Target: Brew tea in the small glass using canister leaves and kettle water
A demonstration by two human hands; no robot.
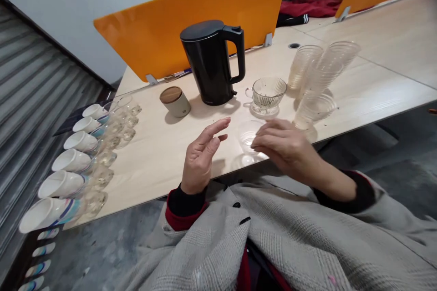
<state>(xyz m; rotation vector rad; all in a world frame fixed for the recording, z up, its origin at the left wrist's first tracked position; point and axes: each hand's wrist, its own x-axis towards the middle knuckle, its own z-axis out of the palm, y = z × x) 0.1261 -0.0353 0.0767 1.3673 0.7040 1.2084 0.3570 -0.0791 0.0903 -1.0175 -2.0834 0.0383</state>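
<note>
Near the table's front edge stands a clear plastic cup (246, 135), between my two hands. My left hand (201, 157) is held to the left of it, fingers stretched and thumb apart, holding nothing. On the right side, my right hand (290, 150) has its fingers pressed together in a pinch, the fingertips beside or just over the cup. What the pinch holds, if anything, is too small to make out. Behind the cup is a ribbed glass vessel (268, 93) with a side handle and flared base, with dark specks on it.
A black electric kettle (211, 68) and a wooden-lidded canister (175, 101) stand at the back. Stacked clear plastic cups (316, 72) are on the right, paper cups (71, 160) and small glasses along the left. A person sits beyond the orange divider (143, 32).
</note>
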